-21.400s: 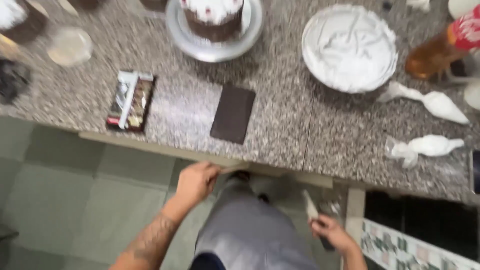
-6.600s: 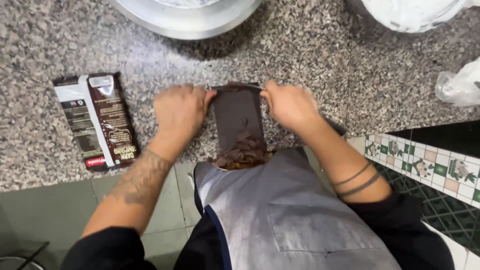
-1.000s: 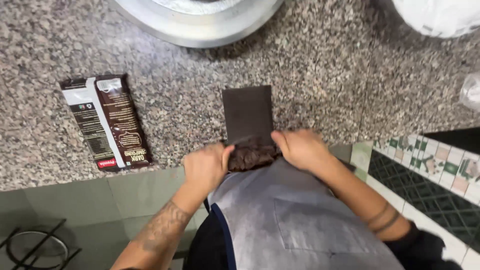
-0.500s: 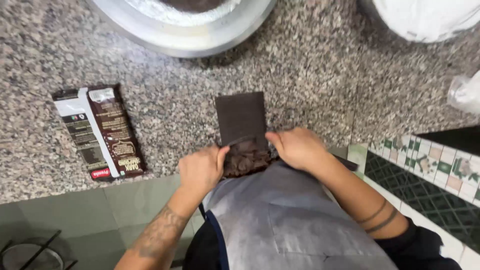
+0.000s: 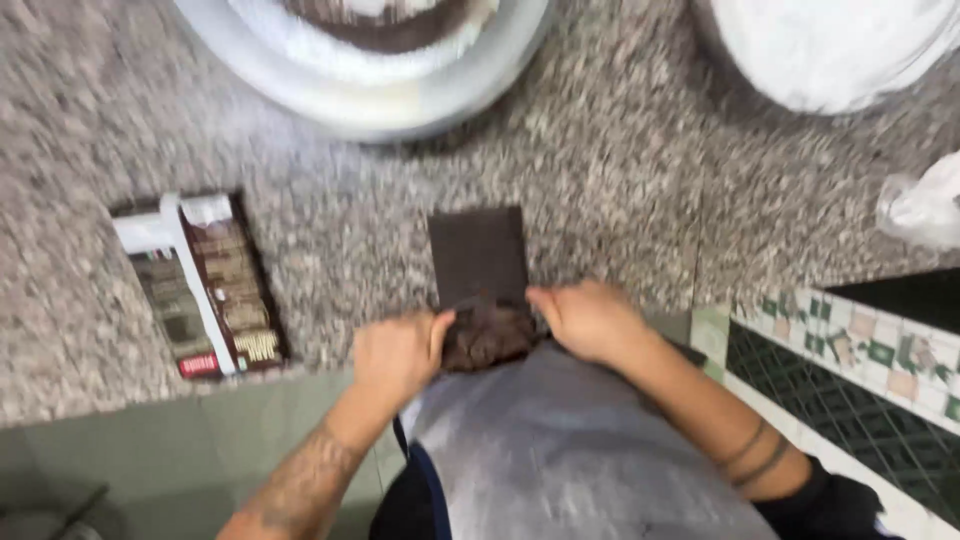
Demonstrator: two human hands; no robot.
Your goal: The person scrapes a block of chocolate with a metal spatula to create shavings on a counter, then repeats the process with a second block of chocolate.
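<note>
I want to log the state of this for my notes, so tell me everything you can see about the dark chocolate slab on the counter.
The chocolate slab is a flat, dark brown rectangle with a matte top, lying lengthwise on the speckled granite counter, its near end at the counter's edge. That end is covered by a heap of brown shavings. The left hand and right hand flank the heap, fingers touching it. The picture is blurred, so finer marks are unclear.

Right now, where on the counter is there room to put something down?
Bare granite lies between the wrapper and the chocolate slab, and right of the slab toward the plastic bag. The near edge is crowded: left hand, right hand, shavings.
</note>
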